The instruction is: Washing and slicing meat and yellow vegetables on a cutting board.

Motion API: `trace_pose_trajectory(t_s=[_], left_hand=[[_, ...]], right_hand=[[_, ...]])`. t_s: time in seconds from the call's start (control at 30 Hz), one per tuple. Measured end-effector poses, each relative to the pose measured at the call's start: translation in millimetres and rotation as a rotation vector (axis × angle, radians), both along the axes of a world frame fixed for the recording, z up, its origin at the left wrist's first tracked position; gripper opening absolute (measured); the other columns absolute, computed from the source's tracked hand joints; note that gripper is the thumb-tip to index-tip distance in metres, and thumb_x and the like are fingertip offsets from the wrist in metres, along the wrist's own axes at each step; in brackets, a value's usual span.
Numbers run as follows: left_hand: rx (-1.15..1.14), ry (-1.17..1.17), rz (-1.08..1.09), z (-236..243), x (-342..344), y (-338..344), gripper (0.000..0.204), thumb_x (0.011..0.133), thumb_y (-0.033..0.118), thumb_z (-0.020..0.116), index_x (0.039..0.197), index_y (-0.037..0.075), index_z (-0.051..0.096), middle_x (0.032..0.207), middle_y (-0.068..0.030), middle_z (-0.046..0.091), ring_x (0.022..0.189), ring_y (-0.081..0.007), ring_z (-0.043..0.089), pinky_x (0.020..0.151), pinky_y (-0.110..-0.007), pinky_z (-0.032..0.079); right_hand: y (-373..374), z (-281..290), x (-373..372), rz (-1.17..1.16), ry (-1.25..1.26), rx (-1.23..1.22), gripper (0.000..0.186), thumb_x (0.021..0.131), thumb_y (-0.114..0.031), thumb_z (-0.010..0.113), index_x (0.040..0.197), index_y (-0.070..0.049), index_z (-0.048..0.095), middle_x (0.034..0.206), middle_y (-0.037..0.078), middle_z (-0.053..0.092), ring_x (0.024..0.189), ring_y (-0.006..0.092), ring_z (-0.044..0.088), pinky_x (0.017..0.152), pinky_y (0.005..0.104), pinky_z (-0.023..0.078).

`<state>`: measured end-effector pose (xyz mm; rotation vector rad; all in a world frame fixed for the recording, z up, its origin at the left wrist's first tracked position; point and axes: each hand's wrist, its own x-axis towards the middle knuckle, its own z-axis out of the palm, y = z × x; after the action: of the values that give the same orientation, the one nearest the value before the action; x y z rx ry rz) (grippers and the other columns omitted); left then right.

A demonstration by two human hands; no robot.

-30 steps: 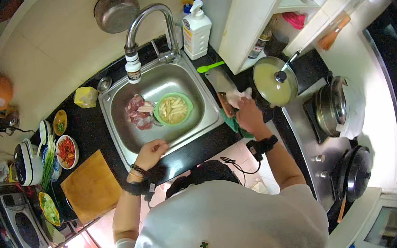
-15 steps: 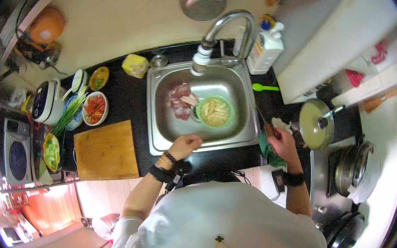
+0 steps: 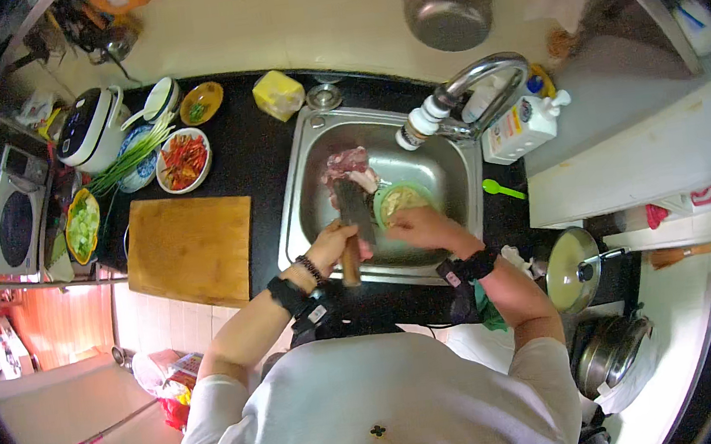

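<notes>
At the sink's near edge my left hand (image 3: 333, 244) is closed round a cleaver (image 3: 356, 213), near where its wooden handle meets the dark, wide blade. The blade points away from me over the steel sink (image 3: 291, 229) and covers part of the raw meat (image 3: 347, 163) lying there. Beside the meat sits a green bowl (image 3: 424, 186) of pale strips in liquid. My right hand (image 3: 428, 228) is over the near side of this bowl; its fingers are smeared by motion, and whether they hold anything is not visible.
A faucet (image 3: 425, 122) arches over the sink's right side. Left stand a wooden cutting board (image 3: 190, 251), a bowl of chopped red peppers (image 3: 185, 161), green onions (image 3: 133, 155) and a rice cooker (image 3: 91, 129). To the right are a green spoon (image 3: 503, 189), a white jug (image 3: 525, 128) and a lidded pan (image 3: 573, 272).
The cleaver has passed from my right hand to my left. My right hand has moved left from the counter to above the green bowl. The view has shifted.
</notes>
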<state>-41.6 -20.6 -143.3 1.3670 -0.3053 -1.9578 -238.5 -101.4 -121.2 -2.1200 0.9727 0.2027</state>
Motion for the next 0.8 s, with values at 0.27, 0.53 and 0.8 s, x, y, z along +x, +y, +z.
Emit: trace_pose_trajectory(t_s=[0.27, 0.53, 0.8], left_hand=[[-0.522, -0.534, -0.288, -28.9, -21.8, -7.5, 0.05, 0.085, 0.009, 0.046, 0.132, 0.01, 0.029, 0.109, -0.0128, 0.055, 0.096, -0.0237, 0.055, 0.078, -0.032, 0.048], [-0.358, 0.23, 0.279, -30.2, 41.0, 38.4, 0.031, 0.09, 0.012, 0.042, 0.12, 0.009, 0.039, 0.104, -0.0085, 0.053, 0.094, -0.0184, 0.054, 0.079, -0.035, 0.049], [-0.475, 0.303, 0.692, -11.1, 231.4, 181.6, 0.037, 0.089, 0.031, 0.042, 0.109, 0.0, 0.044, 0.094, -0.0143, 0.056, 0.088, -0.0275, 0.055, 0.081, -0.039, 0.046]], right_hand=[[55.8, -61.6, 31.9, -0.136, -0.443, -0.078, 0.078, 0.073, -0.018, 0.066, 0.135, -0.001, 0.02, 0.104, 0.015, 0.055, 0.089, 0.0226, 0.057, 0.074, 0.0296, 0.047], [69.2, -8.6, 62.1, -0.207, -0.463, -0.018, 0.052, 0.079, -0.008, 0.06, 0.126, -0.004, 0.038, 0.117, 0.01, 0.049, 0.086, 0.0147, 0.056, 0.074, 0.0265, 0.047], [75.8, -21.2, 77.1, -0.283, -0.302, -0.015, 0.032, 0.078, -0.012, 0.06, 0.108, -0.003, 0.052, 0.094, 0.01, 0.059, 0.07, 0.0168, 0.058, 0.064, 0.0269, 0.047]])
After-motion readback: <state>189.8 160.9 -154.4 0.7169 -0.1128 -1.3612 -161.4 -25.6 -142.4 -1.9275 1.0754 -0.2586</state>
